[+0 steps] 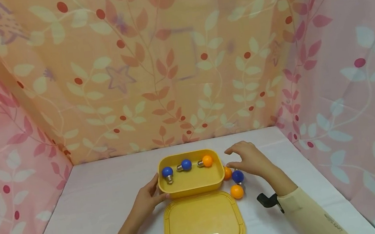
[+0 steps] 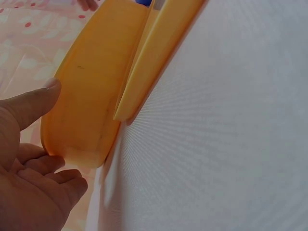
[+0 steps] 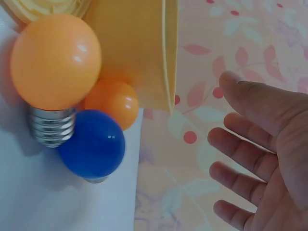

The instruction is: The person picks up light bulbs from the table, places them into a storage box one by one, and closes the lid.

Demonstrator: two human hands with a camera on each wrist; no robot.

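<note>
Called for firming grip of left hand (image 1: 149, 195) on yellow box (image 1: 196, 190), aligning empty, spread right hand (image 1: 252, 160) over front orange bulb (image 1: 237, 191).

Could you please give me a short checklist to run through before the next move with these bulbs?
1. Right hand free: ok; it holds nothing.
2. Yellow box steadied: ok; the left hand touches its left end.
3. Yellow lid off: ok; it lies in front of the box.
4. Room inside: ok; two blue bulbs and one orange bulb leave bare floor.
5. All bulbs boxed: not ok; two loose orange bulbs and a loose blue bulb lie by the right end.
6. Loose bulbs clear of one another: cannot tell; they overlap in the right wrist view.
</note>
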